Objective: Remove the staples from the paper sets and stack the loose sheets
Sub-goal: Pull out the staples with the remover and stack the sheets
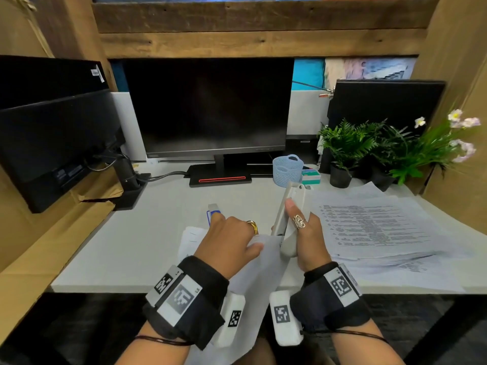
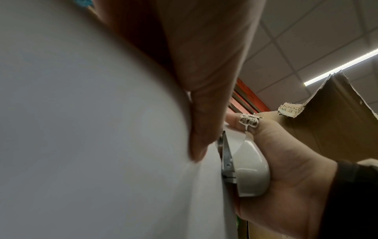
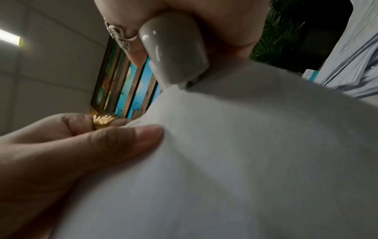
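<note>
I hold a stapled paper set (image 1: 263,270) up over the desk's front edge. My left hand (image 1: 237,241) pinches it near its top corner, thumb (image 3: 114,142) on the sheet and fingers behind. My right hand (image 1: 308,238) grips a white staple remover tool (image 1: 287,214) upright, its lower metal end (image 2: 227,160) pressed against the corner of the set (image 3: 245,145). A spread stack of loose printed sheets (image 1: 369,225) lies on the desk to the right. The staple itself is hidden.
A small blue-and-white item (image 1: 213,210) and more paper (image 1: 189,238) lie behind my left hand. A monitor (image 1: 210,106), a blue basket (image 1: 287,169) and potted plants (image 1: 369,148) stand at the back. Cardboard walls (image 1: 458,75) close both sides.
</note>
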